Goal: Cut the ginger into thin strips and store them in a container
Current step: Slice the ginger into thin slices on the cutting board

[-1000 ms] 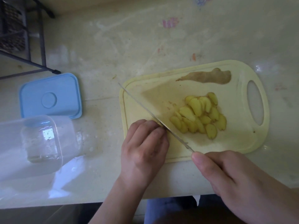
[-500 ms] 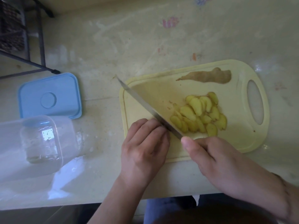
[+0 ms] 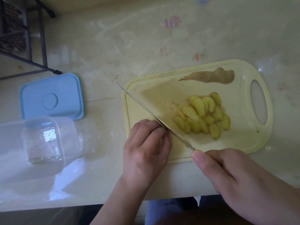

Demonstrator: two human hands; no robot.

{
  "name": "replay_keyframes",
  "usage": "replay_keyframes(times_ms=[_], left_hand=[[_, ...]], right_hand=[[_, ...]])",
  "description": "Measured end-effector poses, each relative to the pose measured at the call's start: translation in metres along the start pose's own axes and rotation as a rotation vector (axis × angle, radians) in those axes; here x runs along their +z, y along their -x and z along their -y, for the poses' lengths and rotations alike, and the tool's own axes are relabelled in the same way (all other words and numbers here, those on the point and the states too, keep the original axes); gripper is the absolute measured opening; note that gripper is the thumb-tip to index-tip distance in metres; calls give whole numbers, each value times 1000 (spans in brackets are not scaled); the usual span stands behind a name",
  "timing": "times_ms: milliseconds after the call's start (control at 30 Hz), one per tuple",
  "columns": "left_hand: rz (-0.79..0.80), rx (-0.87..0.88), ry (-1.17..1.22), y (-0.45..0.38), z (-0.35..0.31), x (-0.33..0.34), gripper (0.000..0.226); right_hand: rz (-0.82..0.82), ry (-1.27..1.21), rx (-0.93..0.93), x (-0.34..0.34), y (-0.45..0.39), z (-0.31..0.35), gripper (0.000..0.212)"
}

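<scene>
Lying sideways, the clear container [image 3: 30, 143] looks empty beside its blue lid [image 3: 52, 96]. Left hand [image 3: 146, 150] curls over hidden ginger; right hand [image 3: 227, 174] grips the knife [image 3: 151, 112], handle unseen.

the pale surface [image 3: 146, 46] carries a yellow cutting board [image 3: 253, 140], a blue lid [image 3: 50, 98] and a clear container [image 3: 32, 146] on its side.
</scene>
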State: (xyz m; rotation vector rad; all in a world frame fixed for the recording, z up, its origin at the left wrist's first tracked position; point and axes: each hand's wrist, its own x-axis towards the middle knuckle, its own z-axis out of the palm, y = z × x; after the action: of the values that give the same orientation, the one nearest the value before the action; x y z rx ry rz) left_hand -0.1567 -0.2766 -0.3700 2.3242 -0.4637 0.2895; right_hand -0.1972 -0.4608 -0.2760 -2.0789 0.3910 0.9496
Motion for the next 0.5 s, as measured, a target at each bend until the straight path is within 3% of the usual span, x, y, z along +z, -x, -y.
replay_keyframes(times_ms=[333,500], left_hand=[[-24,12,12,2,3,3,7],[-7,6,3,1,3,2,4]], right_hand=[[9,-43,-1,8,-21,2,81],[-21,-60,-51,12,-30,1,67]])
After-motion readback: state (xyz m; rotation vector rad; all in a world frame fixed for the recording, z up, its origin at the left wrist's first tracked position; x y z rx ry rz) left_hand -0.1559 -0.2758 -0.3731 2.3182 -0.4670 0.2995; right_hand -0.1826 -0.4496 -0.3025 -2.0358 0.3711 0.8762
